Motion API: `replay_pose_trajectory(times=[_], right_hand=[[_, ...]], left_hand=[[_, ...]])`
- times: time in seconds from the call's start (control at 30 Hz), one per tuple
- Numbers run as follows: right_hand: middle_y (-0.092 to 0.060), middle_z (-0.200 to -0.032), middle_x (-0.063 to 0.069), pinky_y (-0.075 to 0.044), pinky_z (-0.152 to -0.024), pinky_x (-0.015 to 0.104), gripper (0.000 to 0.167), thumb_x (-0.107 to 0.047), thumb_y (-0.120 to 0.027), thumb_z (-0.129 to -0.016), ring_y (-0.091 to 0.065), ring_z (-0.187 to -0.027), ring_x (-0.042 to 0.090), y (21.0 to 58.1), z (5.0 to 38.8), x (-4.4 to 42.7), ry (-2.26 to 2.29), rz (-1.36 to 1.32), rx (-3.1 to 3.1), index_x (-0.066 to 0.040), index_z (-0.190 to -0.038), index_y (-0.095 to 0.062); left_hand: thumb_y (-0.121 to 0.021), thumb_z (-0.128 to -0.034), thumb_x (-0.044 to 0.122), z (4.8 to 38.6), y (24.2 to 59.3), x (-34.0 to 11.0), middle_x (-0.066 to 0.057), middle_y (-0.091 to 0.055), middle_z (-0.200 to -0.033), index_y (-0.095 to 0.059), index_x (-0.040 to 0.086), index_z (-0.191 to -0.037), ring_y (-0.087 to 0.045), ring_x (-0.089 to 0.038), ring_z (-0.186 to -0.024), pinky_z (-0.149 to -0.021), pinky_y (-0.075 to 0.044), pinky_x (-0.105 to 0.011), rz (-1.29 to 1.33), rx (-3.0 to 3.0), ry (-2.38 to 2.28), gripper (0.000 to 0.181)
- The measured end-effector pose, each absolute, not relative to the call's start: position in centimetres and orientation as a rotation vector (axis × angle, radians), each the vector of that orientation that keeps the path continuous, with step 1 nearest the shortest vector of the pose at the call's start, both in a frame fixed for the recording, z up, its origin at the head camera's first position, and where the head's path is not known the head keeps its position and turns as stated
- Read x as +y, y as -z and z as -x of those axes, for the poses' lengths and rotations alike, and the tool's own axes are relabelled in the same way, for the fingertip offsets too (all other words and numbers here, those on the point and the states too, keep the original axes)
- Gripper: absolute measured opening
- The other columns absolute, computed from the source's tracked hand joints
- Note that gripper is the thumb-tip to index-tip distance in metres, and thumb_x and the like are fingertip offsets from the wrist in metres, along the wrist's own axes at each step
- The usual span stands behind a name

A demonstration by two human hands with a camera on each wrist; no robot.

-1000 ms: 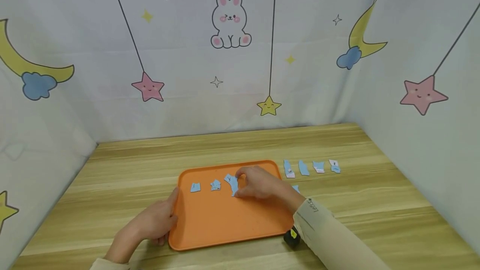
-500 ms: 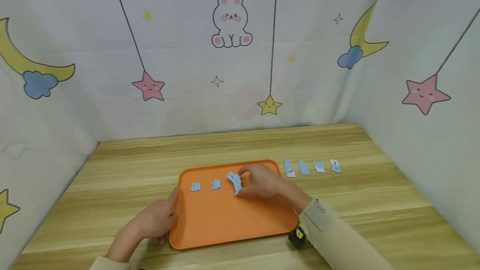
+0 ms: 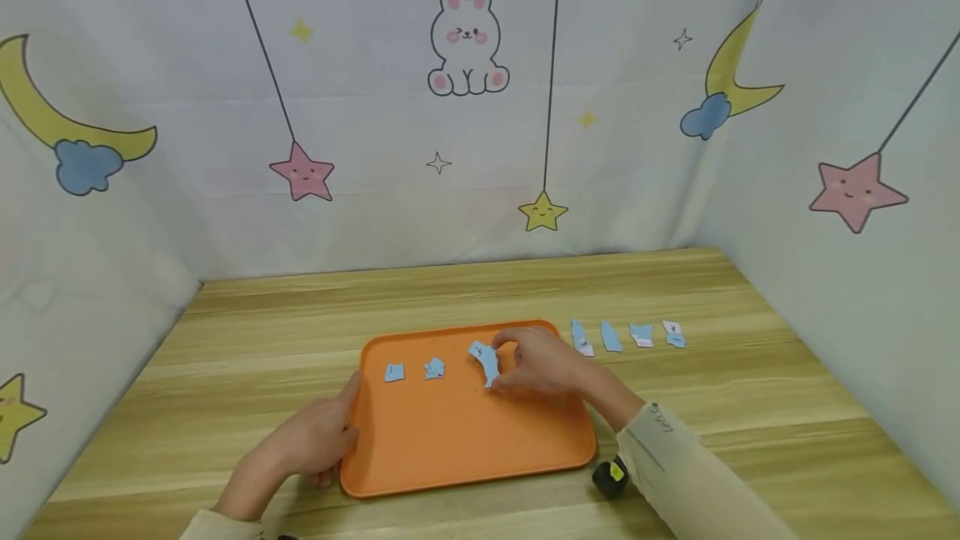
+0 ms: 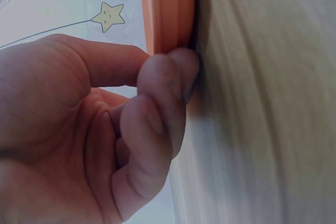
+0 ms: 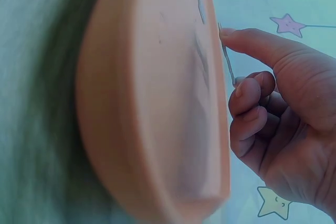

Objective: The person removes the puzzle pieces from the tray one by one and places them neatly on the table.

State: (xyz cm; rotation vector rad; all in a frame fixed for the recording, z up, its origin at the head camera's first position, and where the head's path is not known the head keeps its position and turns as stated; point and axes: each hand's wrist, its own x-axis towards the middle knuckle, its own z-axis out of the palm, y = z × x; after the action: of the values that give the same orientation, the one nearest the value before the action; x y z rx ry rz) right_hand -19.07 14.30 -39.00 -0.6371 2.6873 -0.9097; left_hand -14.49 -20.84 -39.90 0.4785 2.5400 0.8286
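My left hand [image 3: 311, 440] grips the left edge of an orange tray [image 3: 465, 440]; the left wrist view shows the thumb at the rim [image 4: 160, 19] and the other fingers curled against the tray's side. Above the tray, my right hand [image 3: 543, 361] pinches a long, irregular light blue paper piece [image 3: 487, 363] with a black mark. In the right wrist view that paper piece [image 5: 227, 59] appears edge-on between thumb and fingers, lifted off the tray. Left of it on the tray lie a squarish blue piece [image 3: 394, 372] and a jagged blue piece [image 3: 434, 368].
Right of the tray, several blue, partly white or pink pieces [image 3: 611, 337] lie in a row on the wood-grain table [image 3: 750, 407]. A black object with a yellow patch [image 3: 611, 478] sits by the right sleeve. A cartoon-printed curtain [image 3: 375, 107] closes off the back and sides.
My right hand has shifted a little to the right above the tray, carrying the pinched paper piece. A blue piece right of the tray is now hidden behind the right forearm. The left hand stays put.
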Motion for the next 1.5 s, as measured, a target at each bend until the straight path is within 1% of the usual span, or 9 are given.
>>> replay_pose_trajectory(times=[0.2,0.37,0.47,0.67,0.77,0.9,1.0,1.3,1.5], right_hand=[[-0.041,-0.053,-0.008,-0.032,-0.051,0.022,0.056,-0.028,-0.084,-0.09,-0.036,-0.048,0.008,39.0,19.2,14.4,0.937,0.647,2.667,-0.006,-0.138,-0.065],[-0.039,-0.05,-0.009,-0.033,-0.05,0.022,0.057,-0.031,-0.085,-0.089,-0.036,-0.046,0.008,39.0,19.3,14.6,0.949,0.657,2.67,-0.007,-0.137,-0.066],[-0.04,-0.051,-0.009,-0.033,-0.05,0.022,0.057,-0.031,-0.086,-0.088,-0.037,-0.047,0.008,39.0,19.3,14.7,0.952,0.662,2.671,-0.006,-0.136,-0.066],[-0.04,-0.052,-0.008,-0.032,-0.05,0.022,0.056,-0.031,-0.087,-0.087,-0.038,-0.048,0.008,39.1,19.1,15.6,0.985,0.646,2.662,-0.006,-0.133,-0.067],[-0.038,-0.052,-0.008,-0.031,-0.05,0.023,0.055,-0.031,-0.087,-0.086,-0.036,-0.048,0.009,39.1,19.0,16.3,0.995,0.63,2.668,-0.007,-0.132,-0.067],[-0.037,-0.053,-0.008,-0.031,-0.05,0.022,0.055,-0.03,-0.086,-0.086,-0.035,-0.049,0.009,39.0,18.8,17.3,0.983,0.611,2.685,-0.006,-0.131,-0.067],[-0.038,-0.054,-0.008,-0.031,-0.05,0.022,0.055,-0.029,-0.086,-0.087,-0.036,-0.05,0.009,38.9,18.6,18.1,0.966,0.589,2.704,-0.006,-0.132,-0.066],[-0.041,-0.055,-0.008,-0.034,-0.049,0.023,0.055,-0.028,-0.086,-0.087,-0.038,-0.052,0.009,38.8,18.3,19.9,0.967,0.562,2.74,-0.004,-0.133,-0.066],[-0.04,-0.056,-0.008,-0.034,-0.047,0.024,0.059,-0.03,-0.087,-0.087,-0.036,-0.05,0.009,38.7,17.9,20.7,0.996,0.533,2.737,-0.004,-0.134,-0.066]], left_hand=[[-0.051,-0.0983,-0.001,13.4,38.7,-20.5,-0.004,-0.059,-0.051,-0.009,-0.015,-0.163,-0.055,-0.013,-0.037,-0.037,-0.048,-0.031,-0.424,2.59,-0.821,0.078],[-0.051,-0.0983,-0.002,13.3,39.0,-20.9,-0.005,-0.059,-0.051,-0.009,-0.014,-0.164,-0.054,-0.013,-0.037,-0.037,-0.047,-0.031,-0.394,2.601,-0.818,0.079],[-0.05,-0.0985,0.001,14.0,40.3,-21.7,-0.005,-0.061,-0.052,-0.005,-0.01,-0.166,-0.056,-0.014,-0.037,-0.038,-0.048,-0.032,-0.401,2.573,-0.821,0.082],[-0.048,-0.1011,0.012,16.2,43.6,-23.1,-0.001,-0.065,-0.055,0.001,0.001,-0.169,-0.061,-0.013,-0.04,-0.04,-0.052,-0.029,-0.418,2.534,-0.797,0.085],[-0.049,-0.1008,0.009,15.9,42.7,-22.4,-0.003,-0.064,-0.055,0.0,-0.003,-0.168,-0.06,-0.015,-0.039,-0.039,-0.051,-0.03,-0.441,2.538,-0.808,0.084],[-0.049,-0.1006,0.003,14.6,40.0,-20.8,-0.005,-0.062,-0.056,-0.004,-0.007,-0.167,-0.057,-0.017,-0.04,-0.039,-0.048,-0.031,-0.439,2.545,-0.817,0.081],[-0.049,-0.1012,0.001,13.9,38.8,-19.9,-0.006,-0.062,-0.056,-0.007,-0.006,-0.167,-0.055,-0.016,-0.04,-0.039,-0.045,-0.029,-0.405,2.554,-0.814,0.079],[-0.049,-0.1013,0.0,13.5,38.3,-19.6,-0.008,-0.062,-0.056,-0.008,-0.005,-0.168,-0.053,-0.013,-0.039,-0.039,-0.044,-0.026,-0.326,2.569,-0.789,0.078],[-0.049,-0.1035,0.002,13.3,38.3,-19.8,-0.009,-0.063,-0.058,-0.007,-0.003,-0.168,-0.053,-0.013,-0.04,-0.039,-0.043,-0.026,-0.302,2.562,-0.786,0.077]])
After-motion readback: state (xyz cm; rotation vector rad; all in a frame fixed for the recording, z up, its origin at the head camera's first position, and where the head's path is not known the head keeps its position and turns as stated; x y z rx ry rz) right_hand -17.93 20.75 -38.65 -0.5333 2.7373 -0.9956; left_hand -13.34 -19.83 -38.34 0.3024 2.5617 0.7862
